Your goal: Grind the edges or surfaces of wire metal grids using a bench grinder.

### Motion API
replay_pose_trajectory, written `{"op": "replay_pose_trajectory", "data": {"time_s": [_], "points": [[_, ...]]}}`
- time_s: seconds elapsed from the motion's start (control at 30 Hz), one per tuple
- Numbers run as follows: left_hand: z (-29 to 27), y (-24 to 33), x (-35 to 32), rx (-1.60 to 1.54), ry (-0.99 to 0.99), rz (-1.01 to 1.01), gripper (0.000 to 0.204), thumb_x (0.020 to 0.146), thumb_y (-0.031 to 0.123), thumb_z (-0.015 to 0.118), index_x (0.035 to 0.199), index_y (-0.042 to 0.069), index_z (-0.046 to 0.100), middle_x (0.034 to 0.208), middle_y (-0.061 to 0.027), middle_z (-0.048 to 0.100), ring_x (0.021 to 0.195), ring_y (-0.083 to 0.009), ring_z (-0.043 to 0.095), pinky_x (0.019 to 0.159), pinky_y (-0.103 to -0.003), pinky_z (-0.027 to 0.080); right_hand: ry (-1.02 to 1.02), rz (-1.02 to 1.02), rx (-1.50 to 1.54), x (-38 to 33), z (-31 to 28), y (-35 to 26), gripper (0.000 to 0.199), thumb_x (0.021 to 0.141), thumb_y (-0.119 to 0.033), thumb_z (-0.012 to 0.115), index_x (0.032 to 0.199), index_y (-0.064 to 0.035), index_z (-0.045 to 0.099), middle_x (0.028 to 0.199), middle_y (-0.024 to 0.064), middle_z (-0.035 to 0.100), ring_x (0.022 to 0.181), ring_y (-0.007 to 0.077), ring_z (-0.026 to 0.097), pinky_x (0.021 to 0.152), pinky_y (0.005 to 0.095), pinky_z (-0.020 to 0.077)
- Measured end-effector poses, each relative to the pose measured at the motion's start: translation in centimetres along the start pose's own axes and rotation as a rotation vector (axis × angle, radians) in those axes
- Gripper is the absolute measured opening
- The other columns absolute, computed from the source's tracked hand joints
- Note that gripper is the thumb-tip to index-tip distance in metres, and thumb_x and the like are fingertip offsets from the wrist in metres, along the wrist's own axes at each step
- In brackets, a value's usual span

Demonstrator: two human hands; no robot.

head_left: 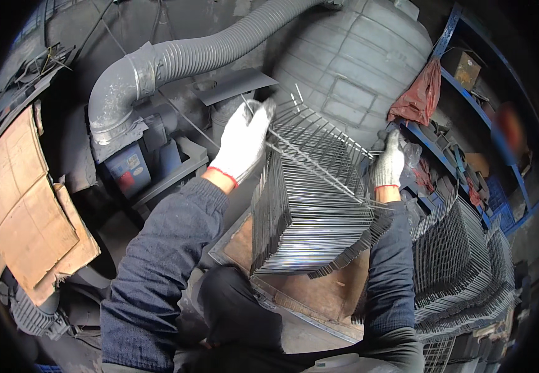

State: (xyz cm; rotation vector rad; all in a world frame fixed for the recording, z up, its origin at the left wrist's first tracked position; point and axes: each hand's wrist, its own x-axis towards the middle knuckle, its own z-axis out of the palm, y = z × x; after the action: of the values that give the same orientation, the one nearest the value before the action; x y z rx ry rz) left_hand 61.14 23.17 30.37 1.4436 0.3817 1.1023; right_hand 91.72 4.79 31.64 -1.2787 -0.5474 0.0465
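Observation:
My left hand (243, 142), in a white glove with a red cuff edge, is closed round the left end of a bent-wire rack (316, 168). At the opposite end, my right hand (389, 163), gloved the same way, is closed on the rack's wire edge. The rack is tilted over the top of a tall stack of similar wire racks (328, 233) nested together in front of me. It overlaps the stack so closely that I cannot tell whether they touch. The fingertips of both hands are partly hidden.
Under the stack lies a brown board (303, 292) in a metal frame. More stacked wire racks (449, 264) stand to the right, before a blue shelf (459, 81) with a reddish bag (418, 93). A grey duct (213, 59) crosses behind; cardboard (27, 205) is at left.

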Motion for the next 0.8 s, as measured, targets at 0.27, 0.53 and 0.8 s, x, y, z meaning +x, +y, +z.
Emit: {"op": "replay_pose_trajectory", "data": {"time_s": [0.27, 0.53, 0.8], "points": [[3.3, 2.8, 7.1, 0.288, 0.288, 0.213, 0.062, 0.106, 0.056, 0.056, 0.096, -0.003, 0.071, 0.097, -0.0280, 0.070, 0.100, -0.0415, 0.069, 0.093, -0.048, 0.051, 0.069, -0.184, 0.299, -8.8, -0.9, -10.3, 0.048, 0.110, -0.046, 0.060, 0.113, 0.0006, 0.069, 0.068, 0.0017, 0.060, 0.057, 0.0116, 0.055, 0.054, 0.0227, 0.0421], [3.6, -3.2, 3.6, 0.566, 0.194, 0.108, 0.078, 0.096, 0.054, 0.069, 0.151, 0.001, 0.053, 0.146, -0.0272, 0.058, 0.137, -0.0414, 0.057, 0.116, -0.046, 0.045, -0.303, -0.124, 0.593, -11.0, -8.9, -2.9, 0.070, 0.108, -0.064, 0.049, 0.128, 0.0007, 0.065, 0.094, 0.0160, 0.072, 0.081, 0.0309, 0.067, 0.075, 0.0411, 0.0543], [4.4, -1.9, -3.8, 0.150, -0.093, 0.153, 0.076, 0.106, 0.038, 0.065, 0.165, 0.001, 0.035, 0.166, -0.0209, 0.043, 0.151, -0.0326, 0.045, 0.124, -0.040, 0.038, -0.664, 0.121, 0.457, -10.8, -4.0, -1.5, 0.110, 0.098, -0.084, 0.034, 0.169, -0.0009, 0.024, 0.172, 0.0263, 0.028, 0.160, 0.0389, 0.029, 0.133, 0.0498, 0.0197]]}}
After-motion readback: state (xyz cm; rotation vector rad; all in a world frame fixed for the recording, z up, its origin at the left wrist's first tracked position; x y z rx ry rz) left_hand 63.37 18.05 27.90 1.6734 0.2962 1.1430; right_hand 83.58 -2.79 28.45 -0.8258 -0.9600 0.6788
